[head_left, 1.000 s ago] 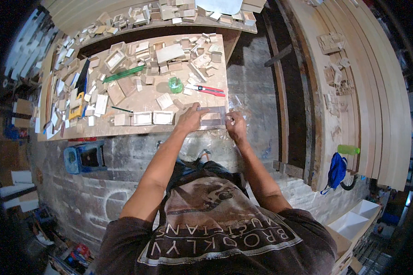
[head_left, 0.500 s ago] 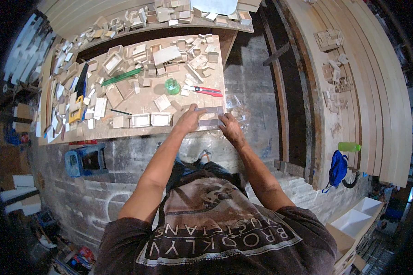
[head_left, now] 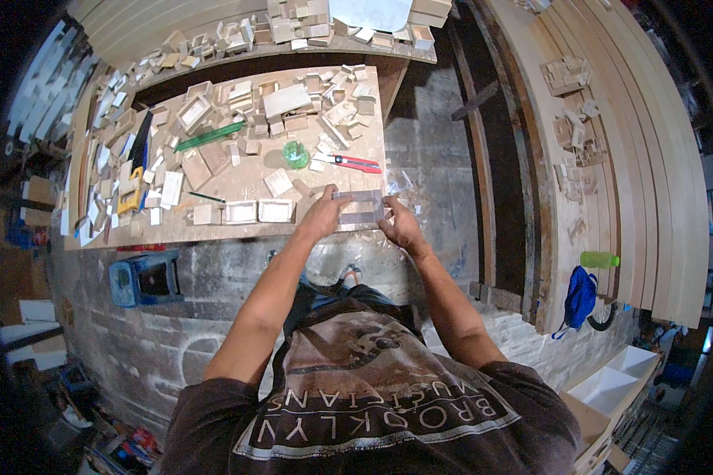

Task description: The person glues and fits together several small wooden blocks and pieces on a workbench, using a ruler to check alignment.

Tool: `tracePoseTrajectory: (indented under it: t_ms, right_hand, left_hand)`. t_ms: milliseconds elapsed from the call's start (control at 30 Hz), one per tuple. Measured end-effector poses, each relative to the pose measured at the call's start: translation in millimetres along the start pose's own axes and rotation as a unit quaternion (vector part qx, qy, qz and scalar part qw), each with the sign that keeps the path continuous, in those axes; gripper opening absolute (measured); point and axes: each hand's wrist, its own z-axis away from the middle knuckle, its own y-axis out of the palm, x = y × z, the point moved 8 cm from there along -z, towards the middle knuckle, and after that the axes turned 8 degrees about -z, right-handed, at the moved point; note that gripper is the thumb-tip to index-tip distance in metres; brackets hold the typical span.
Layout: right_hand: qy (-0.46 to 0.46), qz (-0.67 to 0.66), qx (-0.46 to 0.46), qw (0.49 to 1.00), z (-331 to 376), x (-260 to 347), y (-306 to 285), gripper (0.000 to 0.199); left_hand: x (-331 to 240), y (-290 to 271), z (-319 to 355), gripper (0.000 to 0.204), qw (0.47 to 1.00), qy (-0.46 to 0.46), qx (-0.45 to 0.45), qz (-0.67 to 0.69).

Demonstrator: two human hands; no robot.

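Between my hands, at the table's front right corner, is a clear, greyish rectangular plastic piece [head_left: 362, 217]. My left hand [head_left: 322, 215] grips its left end with bent fingers. On the right end, the fingers of my right hand [head_left: 402, 227] are closed. Whether the piece is a flat frame or a shallow box, I cannot tell. Left of my left hand, two small wooden trays with pale insides, a left tray [head_left: 242, 211] and a right tray [head_left: 276, 210], stand in a row. Beyond my hands lie a red utility knife [head_left: 355, 164] and a green see-through jar [head_left: 296, 155].
Small wooden boxes and blocks crowd the wooden table [head_left: 253, 174], along with a green strip [head_left: 208, 136], a dark pencil [head_left: 207, 196] and a yellow-handled saw [head_left: 131, 190]. Clear plastic scraps [head_left: 404, 186] show past the right edge. A blue stool [head_left: 144, 279] stands at the front left.
The plastic piece has come slightly nearer and now shows wider between my hands. Both hands have shifted a little with it and keep their hold. The view has tilted slightly.
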Motion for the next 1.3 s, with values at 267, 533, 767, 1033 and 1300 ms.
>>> tracePoseTrajectory:
  t_ms: [267, 533, 767, 1033, 1300]
  right_hand:
    - [0.065, -0.004, -0.104, 0.992, -16, -29, -2, 0.025]
    - [0.075, 0.005, -0.080, 0.994, -33, -52, 3, 0.018]
    - [0.093, -0.047, -0.070, 0.992, -41, -56, 4, 0.020]
    - [0.088, 0.034, -0.016, 0.995, -51, -55, 3, 0.023]
    - [0.082, 0.114, -0.048, 0.989, -61, -50, 0, 0.024]
  left_hand:
    - [26, -3, 6, 0.034, 0.981, -0.165, -0.100, 0.021]
    - [32, 3, 3, 0.022, 0.973, -0.217, -0.059, 0.052]
    - [36, 9, -2, 0.023, 0.973, -0.218, -0.063, 0.036]
    - [-19, 12, 15, 0.087, 0.947, -0.311, -0.084, 0.015]
    - [-31, 14, 15, 0.100, 0.920, -0.379, -0.097, 0.033]
